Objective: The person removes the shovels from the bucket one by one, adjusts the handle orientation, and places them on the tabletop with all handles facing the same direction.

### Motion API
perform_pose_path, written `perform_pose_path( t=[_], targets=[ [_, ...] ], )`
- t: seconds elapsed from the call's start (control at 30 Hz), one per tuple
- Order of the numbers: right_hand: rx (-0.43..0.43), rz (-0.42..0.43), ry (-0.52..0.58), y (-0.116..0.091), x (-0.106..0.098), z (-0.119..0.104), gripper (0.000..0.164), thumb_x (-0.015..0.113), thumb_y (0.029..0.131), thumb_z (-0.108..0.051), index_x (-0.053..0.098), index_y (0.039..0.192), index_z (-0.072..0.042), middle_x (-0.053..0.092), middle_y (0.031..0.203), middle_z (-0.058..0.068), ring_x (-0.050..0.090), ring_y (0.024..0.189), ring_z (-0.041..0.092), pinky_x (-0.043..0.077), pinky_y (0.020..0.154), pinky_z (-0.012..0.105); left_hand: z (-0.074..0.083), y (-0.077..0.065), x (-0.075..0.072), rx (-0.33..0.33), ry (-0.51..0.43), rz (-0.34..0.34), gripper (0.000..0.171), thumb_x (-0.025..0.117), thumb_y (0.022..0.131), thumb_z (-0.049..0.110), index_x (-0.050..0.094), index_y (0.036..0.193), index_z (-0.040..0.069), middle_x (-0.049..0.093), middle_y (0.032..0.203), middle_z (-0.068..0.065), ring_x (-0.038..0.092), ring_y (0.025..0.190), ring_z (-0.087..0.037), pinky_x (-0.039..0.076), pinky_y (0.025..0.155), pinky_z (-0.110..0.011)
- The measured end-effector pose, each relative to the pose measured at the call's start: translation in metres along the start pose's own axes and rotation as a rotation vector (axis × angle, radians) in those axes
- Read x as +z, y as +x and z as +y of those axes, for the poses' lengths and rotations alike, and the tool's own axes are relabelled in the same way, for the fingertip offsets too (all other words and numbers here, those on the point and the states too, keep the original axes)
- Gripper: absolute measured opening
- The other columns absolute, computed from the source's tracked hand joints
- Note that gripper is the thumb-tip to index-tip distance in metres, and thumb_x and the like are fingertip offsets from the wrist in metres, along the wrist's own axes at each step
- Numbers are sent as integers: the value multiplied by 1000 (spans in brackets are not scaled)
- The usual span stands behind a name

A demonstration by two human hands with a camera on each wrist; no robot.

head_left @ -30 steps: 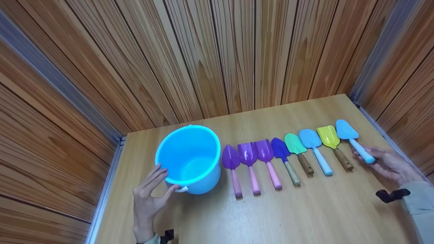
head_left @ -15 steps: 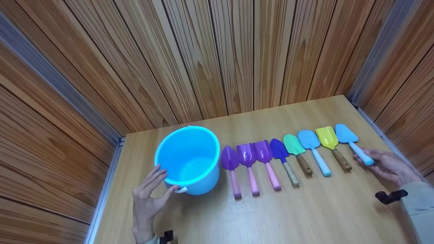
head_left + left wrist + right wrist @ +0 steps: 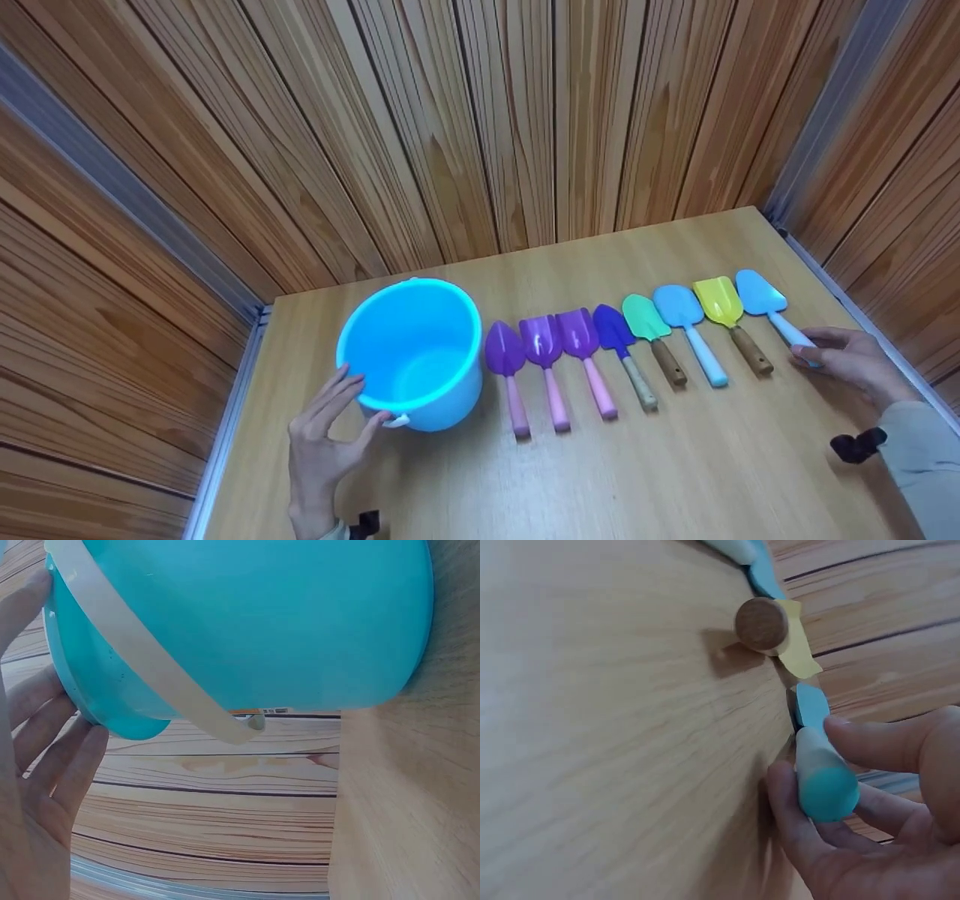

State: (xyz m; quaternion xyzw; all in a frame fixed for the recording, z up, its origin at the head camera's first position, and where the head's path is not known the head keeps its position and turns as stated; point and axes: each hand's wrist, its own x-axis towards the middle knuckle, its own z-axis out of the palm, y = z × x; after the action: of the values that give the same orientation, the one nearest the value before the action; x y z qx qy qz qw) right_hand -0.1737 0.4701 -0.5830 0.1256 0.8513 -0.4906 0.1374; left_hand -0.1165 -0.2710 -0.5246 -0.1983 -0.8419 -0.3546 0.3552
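Note:
My left hand (image 3: 322, 442) touches the near-left rim of a blue plastic bucket (image 3: 457, 405) with spread, fairly straight fingers. The bucket stands upright, its white handle (image 3: 142, 652) hanging down one side in the left wrist view. At the far right of the row, my right hand (image 3: 859, 364) grips the handle of a light-blue hand trowel (image 3: 760, 292) between thumb and fingers. The trowel's round handle end (image 3: 829, 793) faces the camera in the right wrist view. Beside it lies a yellow shovel (image 3: 720, 300) with a brown handle.
Left of the yellow shovel lie another blue shovel (image 3: 679, 306), a green one (image 3: 643, 316), a dark-blue trowel (image 3: 613, 328) and purple ones with pink handles (image 3: 579, 334). They line the wooden table (image 3: 555, 480) up to the bucket. Wood-panelled walls (image 3: 450, 135) enclose it.
My right thumb has come over the top of the light-blue trowel's handle, where the fingers were under it before. My left hand stays at the bucket's rim. The head view shifts slightly.

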Motion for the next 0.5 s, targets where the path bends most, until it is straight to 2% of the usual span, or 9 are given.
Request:
perform_pose_path(
  t=[0.07,0.13,0.23,0.33,0.43,0.5],
  targets=[
    [-6,28,-70,-6,2,-2,83,64,96,-48,33,150,7,38,144,32,44,118,41,47,83,35,1,0,0,10,2,-3,61,96,63,14,74,120,15,72,121,-3,62,124,-30,46,104,-23],
    [-19,47,-118,-11,3,-3,81,63,96,-47,35,148,9,39,141,36,44,118,47,46,81,38,1,1,0,23,5,-7,59,95,64,14,74,120,15,72,122,-4,61,125,-31,44,107,-24],
    [-59,88,-216,-16,4,-4,78,63,96,-48,41,143,10,44,134,38,47,114,49,46,75,36,2,2,0,22,34,-21,57,93,68,19,73,120,16,71,123,-2,59,127,-29,44,111,-27],
    [-97,130,-305,-18,5,-4,72,64,96,-44,46,138,11,49,128,38,50,110,49,44,70,33,3,2,2,9,68,-36,54,91,70,25,73,120,18,71,122,1,58,129,-27,45,112,-42],
    [-104,127,-334,-19,5,-8,69,65,96,-40,46,136,14,51,125,38,52,105,47,46,67,33,5,3,3,-3,96,-58,51,89,71,31,74,119,18,72,121,2,56,131,-28,43,108,-60],
    [-109,125,-353,-18,7,-15,72,63,97,-42,44,138,14,49,126,39,52,105,48,49,68,37,7,7,5,-12,127,-85,53,87,73,37,73,120,18,71,122,1,53,133,-30,40,107,-65]
  ],
)
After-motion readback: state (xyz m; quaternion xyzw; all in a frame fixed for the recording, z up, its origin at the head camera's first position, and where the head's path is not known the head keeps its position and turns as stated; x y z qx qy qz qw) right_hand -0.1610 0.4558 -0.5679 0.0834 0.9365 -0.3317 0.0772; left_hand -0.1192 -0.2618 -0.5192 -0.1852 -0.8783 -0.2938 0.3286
